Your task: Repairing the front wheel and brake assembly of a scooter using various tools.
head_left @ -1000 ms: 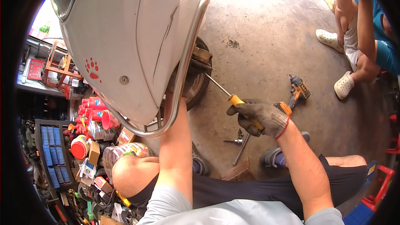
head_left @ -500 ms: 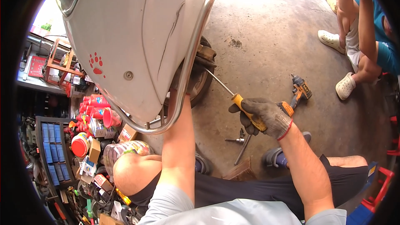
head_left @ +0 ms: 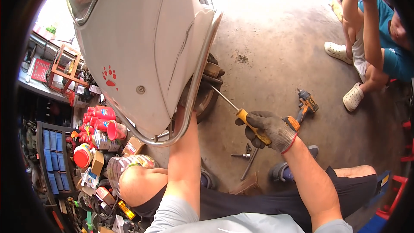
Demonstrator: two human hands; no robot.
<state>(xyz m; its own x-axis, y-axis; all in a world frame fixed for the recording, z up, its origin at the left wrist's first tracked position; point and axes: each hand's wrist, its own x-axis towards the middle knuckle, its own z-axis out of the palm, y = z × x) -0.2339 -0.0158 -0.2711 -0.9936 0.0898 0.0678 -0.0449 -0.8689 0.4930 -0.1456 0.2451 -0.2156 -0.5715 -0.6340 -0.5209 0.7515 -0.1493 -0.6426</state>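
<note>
In my right hand (head_left: 271, 128), gloved in grey, is a screwdriver with a yellow handle (head_left: 243, 116). Its long metal shaft slants up and left, and the tip goes in beside the wheel (head_left: 206, 103) under a white scooter body panel (head_left: 142, 56). My left forearm (head_left: 184, 159) passes under the curved metal guard bar (head_left: 189, 110). Most of my left hand (head_left: 212, 80) is hidden there; dark gloved fingers seem to close round a tan blocky part (head_left: 211, 69) by the wheel, whose kind I cannot make out.
A yellow-black cordless impact driver (head_left: 305, 103) lies on the concrete floor, near a metal bar (head_left: 250, 164) and a small metal tool (head_left: 243, 155). Red bottles (head_left: 101, 114), boxes and a blue-drawer cabinet (head_left: 54, 155) crowd the left. Another person (head_left: 379, 39) sits at the right.
The scooter panel, wheel and tan part sit slightly lower in view. My right hand and the screwdriver have shifted a little left and down, with the tip still beside the wheel.
</note>
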